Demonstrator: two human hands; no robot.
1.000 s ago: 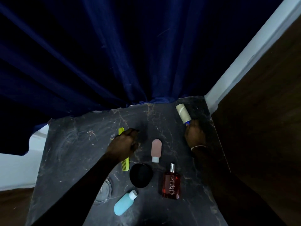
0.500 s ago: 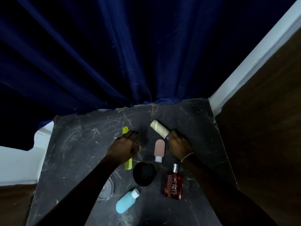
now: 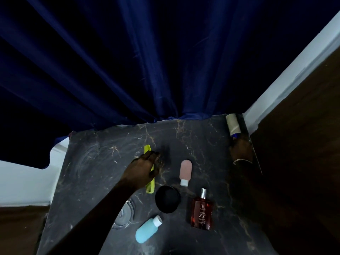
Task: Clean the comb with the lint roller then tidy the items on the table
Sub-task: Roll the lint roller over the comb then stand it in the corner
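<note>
Head view: the left hand (image 3: 144,167) lies over the middle of the yellow comb (image 3: 151,186), fingers bent down onto it; the comb is flat on the dark counter (image 3: 95,162). The right hand (image 3: 241,150) grips the handle of the lint roller (image 3: 233,125) at the counter's far right corner. A pink bottle (image 3: 185,172), perfume bottle (image 3: 202,212) and blue bottle (image 3: 147,231) lie nearer.

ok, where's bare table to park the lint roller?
Bare: the far strip between comb, curtain and lint roller; the left side beyond the comb. Crowded: near centre, where pink bottle, black jar, perfume bottle and blue bottle cluster.
</note>
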